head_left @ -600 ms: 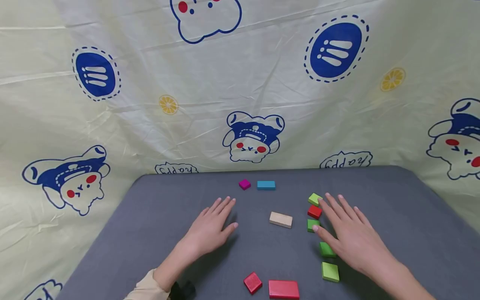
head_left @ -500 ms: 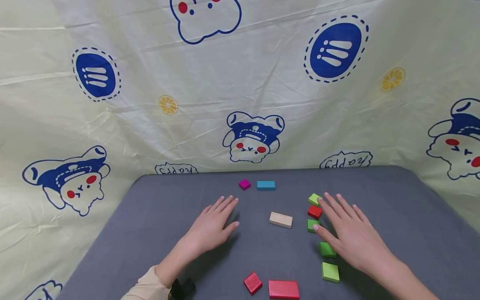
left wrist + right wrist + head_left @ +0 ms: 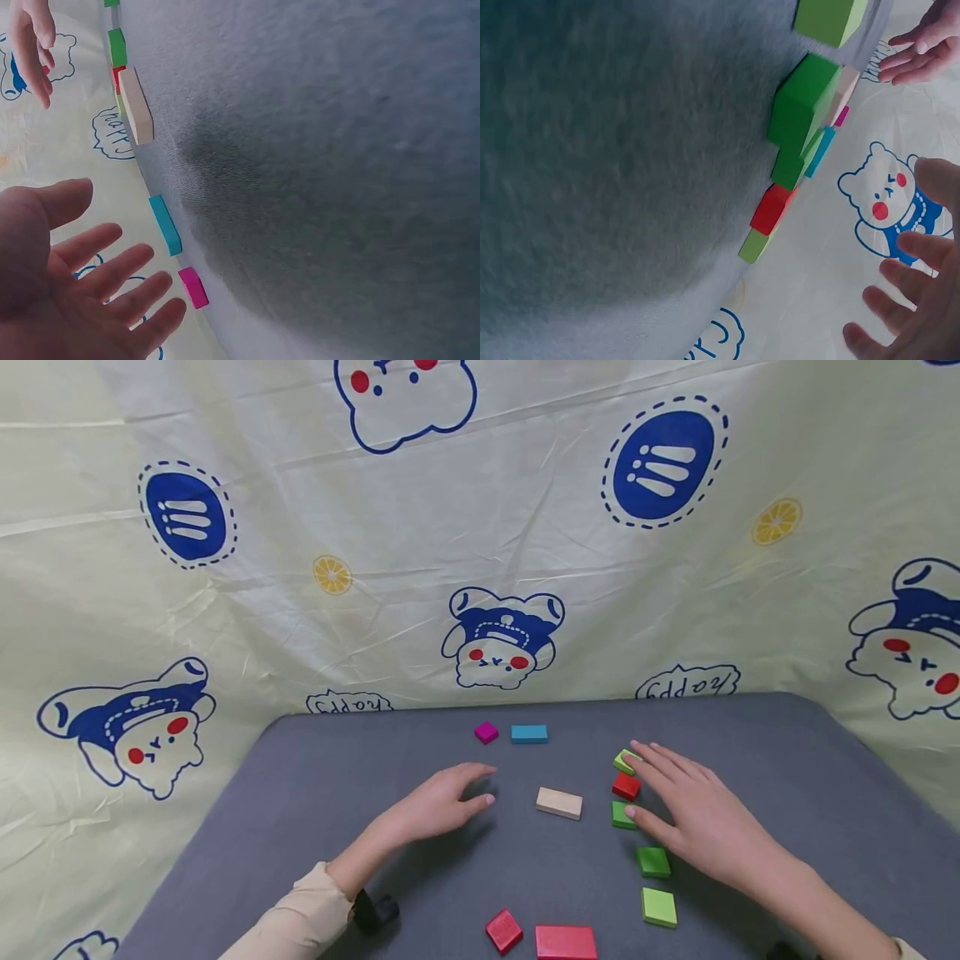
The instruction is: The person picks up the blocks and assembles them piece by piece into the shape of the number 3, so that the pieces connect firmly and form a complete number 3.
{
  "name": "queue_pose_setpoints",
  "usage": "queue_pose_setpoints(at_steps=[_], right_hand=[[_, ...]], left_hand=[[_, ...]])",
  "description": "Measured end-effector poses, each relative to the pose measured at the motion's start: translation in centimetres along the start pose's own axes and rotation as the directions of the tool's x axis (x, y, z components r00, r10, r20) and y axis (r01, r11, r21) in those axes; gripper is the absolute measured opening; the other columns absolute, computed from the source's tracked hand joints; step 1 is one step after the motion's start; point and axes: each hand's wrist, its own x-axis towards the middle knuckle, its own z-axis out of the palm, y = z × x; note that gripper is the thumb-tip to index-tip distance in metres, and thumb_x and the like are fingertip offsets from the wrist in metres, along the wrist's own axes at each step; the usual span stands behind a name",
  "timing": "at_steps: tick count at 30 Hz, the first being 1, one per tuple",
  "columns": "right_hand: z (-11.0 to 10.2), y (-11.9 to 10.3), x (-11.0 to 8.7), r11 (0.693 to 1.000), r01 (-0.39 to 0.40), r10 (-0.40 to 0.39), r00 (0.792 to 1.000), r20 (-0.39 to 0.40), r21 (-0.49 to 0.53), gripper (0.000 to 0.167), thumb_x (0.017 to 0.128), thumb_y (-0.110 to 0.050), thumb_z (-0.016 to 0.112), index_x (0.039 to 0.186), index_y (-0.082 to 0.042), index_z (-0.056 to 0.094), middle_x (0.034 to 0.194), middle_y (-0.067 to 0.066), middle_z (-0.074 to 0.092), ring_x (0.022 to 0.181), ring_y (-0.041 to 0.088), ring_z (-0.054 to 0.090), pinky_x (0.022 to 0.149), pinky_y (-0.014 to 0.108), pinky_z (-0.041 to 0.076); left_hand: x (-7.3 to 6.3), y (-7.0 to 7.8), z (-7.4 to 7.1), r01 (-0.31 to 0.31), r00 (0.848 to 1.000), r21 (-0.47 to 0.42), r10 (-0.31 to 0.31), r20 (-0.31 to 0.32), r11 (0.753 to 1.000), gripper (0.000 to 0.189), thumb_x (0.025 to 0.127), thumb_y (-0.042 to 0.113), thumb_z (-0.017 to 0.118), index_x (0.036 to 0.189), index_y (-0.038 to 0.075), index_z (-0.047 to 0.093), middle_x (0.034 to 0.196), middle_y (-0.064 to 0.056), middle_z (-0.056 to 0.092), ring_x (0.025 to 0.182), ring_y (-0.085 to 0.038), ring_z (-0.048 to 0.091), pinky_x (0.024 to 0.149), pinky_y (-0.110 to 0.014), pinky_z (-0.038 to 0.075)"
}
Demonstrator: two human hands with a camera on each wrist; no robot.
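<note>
My left hand (image 3: 438, 802) hovers over the left middle of the table, fingers relaxed and holding nothing. To its right lies a pale wooden block (image 3: 558, 803). My right hand (image 3: 708, 818) hangs above the right side, fingers loosely extended, also holding nothing. Beside and partly under its fingers runs a column of blocks: a lime green block (image 3: 624, 761), a red block (image 3: 626, 787), a green block (image 3: 622, 815), another green block (image 3: 653, 862) and a lighter green block (image 3: 659, 907). In the left wrist view, the left palm (image 3: 75, 285) shows its fingers spread.
Toward the far edge of the grey table (image 3: 337, 752) lie a magenta block (image 3: 486, 732) and a blue block (image 3: 529, 734). Near the front are a small red block (image 3: 504, 932) and a larger red block (image 3: 566, 942). A printed white curtain (image 3: 420, 527) hangs behind the table.
My left hand has shifted rightward and turned, its thumb and fingers now pointing right. The right hand has tilted, its fingers closer together. The blocks keep their places; the head view shifts slightly.
</note>
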Motion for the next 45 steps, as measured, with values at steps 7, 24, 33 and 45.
queue_pose_setpoints(at_steps=[7,24,33,45], right_hand=[[0.5,0.6,0.9,0.997,0.064,-0.064,0.998,0.002,0.042,0.065,0.086,-0.031,0.076,0.143,-0.013,0.051,0.149,0.008,0.043,0.134,0.033,0.040,0.102,0.059,0.033],[1.5,2.0,1.6,0.967,0.034,-0.062,0.993,0.101,0.252,0.046,0.088,-0.016,0.074,0.132,-0.017,0.061,0.128,-0.001,0.060,0.118,0.023,0.056,0.093,0.049,0.047],[1.7,1.9,1.5,0.959,0.010,-0.052,0.988,0.144,0.284,0.040,0.088,-0.013,0.074,0.127,-0.015,0.065,0.121,0.000,0.063,0.110,0.020,0.059,0.090,0.048,0.048],[1.9,2.3,1.5,0.947,-0.020,-0.041,0.982,0.182,0.320,0.039,0.090,-0.021,0.073,0.127,-0.016,0.064,0.121,-0.005,0.064,0.111,0.017,0.059,0.092,0.047,0.047]], left_hand=[[1.6,-0.4,-0.1,-0.010,0.999,-0.115,0.015,0.043,0.993,0.042,0.097,0.023,0.062,0.137,0.008,0.057,0.135,-0.005,0.058,0.126,-0.023,0.051,0.103,-0.044,0.041],[3.7,-0.8,1.3,-0.022,0.999,-0.295,0.033,0.033,0.955,0.041,0.091,0.011,0.070,0.130,0.003,0.060,0.126,-0.009,0.063,0.114,-0.024,0.060,0.094,-0.039,0.048],[4.8,0.1,2.4,-0.038,0.997,-0.309,0.056,0.047,0.950,0.039,0.088,0.009,0.073,0.126,0.002,0.063,0.122,-0.009,0.065,0.112,-0.024,0.060,0.093,-0.037,0.047],[5.7,1.0,3.6,-0.050,0.992,-0.318,0.084,0.094,0.947,0.040,0.085,0.010,0.076,0.124,0.007,0.066,0.119,-0.002,0.064,0.107,-0.018,0.054,0.093,-0.031,0.044]])
